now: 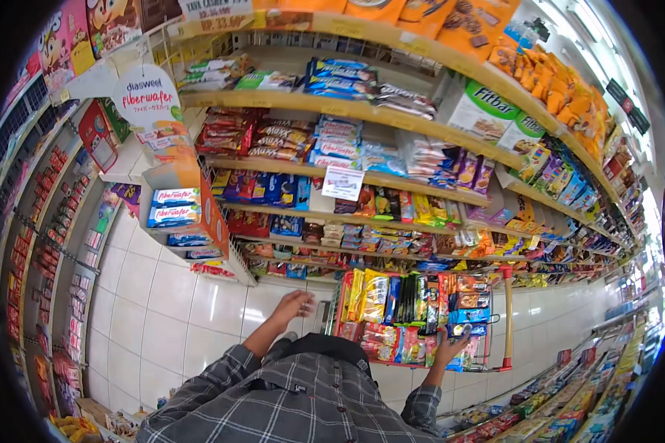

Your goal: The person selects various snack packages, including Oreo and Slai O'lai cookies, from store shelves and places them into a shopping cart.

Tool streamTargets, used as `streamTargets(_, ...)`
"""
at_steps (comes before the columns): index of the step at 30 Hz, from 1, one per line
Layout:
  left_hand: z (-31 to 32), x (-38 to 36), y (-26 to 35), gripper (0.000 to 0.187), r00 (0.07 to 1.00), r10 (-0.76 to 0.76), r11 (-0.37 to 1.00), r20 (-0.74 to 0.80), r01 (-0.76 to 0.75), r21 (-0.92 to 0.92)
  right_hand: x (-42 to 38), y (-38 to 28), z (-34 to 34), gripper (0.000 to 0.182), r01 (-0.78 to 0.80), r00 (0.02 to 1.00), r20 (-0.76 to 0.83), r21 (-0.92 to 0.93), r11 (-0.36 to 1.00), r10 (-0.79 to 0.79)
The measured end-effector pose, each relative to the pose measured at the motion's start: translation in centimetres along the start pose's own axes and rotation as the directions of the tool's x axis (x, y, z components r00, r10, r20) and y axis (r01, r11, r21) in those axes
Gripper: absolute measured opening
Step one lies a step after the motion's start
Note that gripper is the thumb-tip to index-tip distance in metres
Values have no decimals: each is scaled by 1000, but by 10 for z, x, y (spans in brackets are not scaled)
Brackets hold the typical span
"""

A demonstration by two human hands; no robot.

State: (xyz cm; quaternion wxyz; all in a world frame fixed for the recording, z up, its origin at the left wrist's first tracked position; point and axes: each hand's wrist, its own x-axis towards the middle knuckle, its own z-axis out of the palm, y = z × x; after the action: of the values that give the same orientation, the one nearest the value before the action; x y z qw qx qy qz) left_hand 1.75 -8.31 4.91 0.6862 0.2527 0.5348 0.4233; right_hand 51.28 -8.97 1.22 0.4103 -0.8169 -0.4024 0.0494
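A shopping cart (507,317) with red corners stands in front of me, filled with rows of upright packaged snacks. My right hand (452,344) is over its near right part, thumb and fingers around a dark blue snack packet (458,329); part of the grip is hidden. Beside it lie blue-wrapped packets (469,316) and brown ones. Yellow packets (374,294) and black-and-green packets (415,299) fill the middle and left. My left hand (294,305) is in the air left of the cart, fingers loosely bent and slightly apart, with nothing visible in it.
Ahead, a tall shelf (391,177) holds several tiers of bars and wafers. An orange fiberwafer display (188,199) juts out at its left end. More shelves (48,258) line the left, and low racks (547,399) stand at right. White floor tiles (151,310) lie between.
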Motion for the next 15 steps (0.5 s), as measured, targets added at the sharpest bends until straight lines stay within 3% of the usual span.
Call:
streamTargets(2,-17,1,12,28,1000,17,999,-23,-18,-42,-7,3,11,90,-10,998,57,-10,1000,11)
streamTargets(7,-66,-1,6,31,997,-5,999,-71,1,-52,-2,8,22,75,32,999,-23,8,999,-31)
streamTargets(9,-77,-8,11,27,995,-47,997,-91,41,-67,2,9,18,71,-14,1000,6,34,999,14)
streamTargets(12,-93,-6,15,28,997,-53,996,-51,50,-71,0,7,10,73,38,999,13,106,994,-40)
streamTargets(15,-102,4,28,28,997,-72,997,-30,73,22,-14,-10,7,71,-55,994,-80,207,977,72)
